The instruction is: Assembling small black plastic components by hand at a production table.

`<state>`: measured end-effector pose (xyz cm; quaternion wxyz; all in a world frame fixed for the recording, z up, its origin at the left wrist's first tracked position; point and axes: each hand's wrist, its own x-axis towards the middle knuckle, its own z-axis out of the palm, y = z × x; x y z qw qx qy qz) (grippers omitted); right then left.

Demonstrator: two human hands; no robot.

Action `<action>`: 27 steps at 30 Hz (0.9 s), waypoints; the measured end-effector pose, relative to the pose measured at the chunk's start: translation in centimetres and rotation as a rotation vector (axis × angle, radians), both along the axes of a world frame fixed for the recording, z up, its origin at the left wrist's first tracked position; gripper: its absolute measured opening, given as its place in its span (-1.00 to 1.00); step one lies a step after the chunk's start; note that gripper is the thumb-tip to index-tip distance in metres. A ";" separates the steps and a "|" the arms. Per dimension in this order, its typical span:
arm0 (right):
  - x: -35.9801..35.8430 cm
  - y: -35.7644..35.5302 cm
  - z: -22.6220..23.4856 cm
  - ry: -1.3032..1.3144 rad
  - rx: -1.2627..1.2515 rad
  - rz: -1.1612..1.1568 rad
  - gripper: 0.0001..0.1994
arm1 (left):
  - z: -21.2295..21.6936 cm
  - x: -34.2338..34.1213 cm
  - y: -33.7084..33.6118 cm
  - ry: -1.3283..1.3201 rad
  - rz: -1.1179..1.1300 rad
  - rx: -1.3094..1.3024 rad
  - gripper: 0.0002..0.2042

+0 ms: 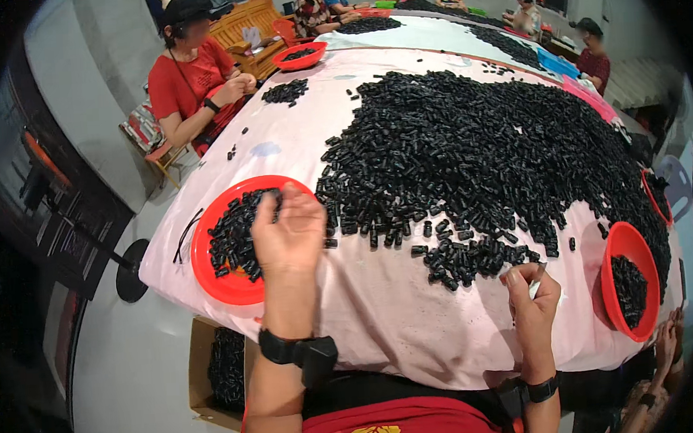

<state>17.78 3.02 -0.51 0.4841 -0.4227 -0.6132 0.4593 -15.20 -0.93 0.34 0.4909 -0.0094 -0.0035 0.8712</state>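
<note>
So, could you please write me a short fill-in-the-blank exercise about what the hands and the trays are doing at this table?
1. The left hand hovers over a ____ tray of small black pieces.
2. The big heap of black pieces lies on a ____ cloth.
3. The right hand is near the table's ____ edge.
4. Below the table's left corner stands a cardboard ____ of black pieces.

Missing words: red; pink; near; box
</note>
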 end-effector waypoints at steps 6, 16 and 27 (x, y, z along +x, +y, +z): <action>0.1 0.1 0.2 0.026 -0.010 0.013 -0.87 | 1.1 3.1 1.2 0.474 -0.108 -0.109 -0.81; 0.1 0.3 -0.5 -0.048 0.052 0.076 -0.84 | -4.8 10.2 3.3 2.296 0.283 -0.657 -0.77; -0.7 -0.3 0.1 -0.018 0.112 0.128 -0.86 | -1.2 11.7 2.0 1.390 -0.622 -0.301 -0.83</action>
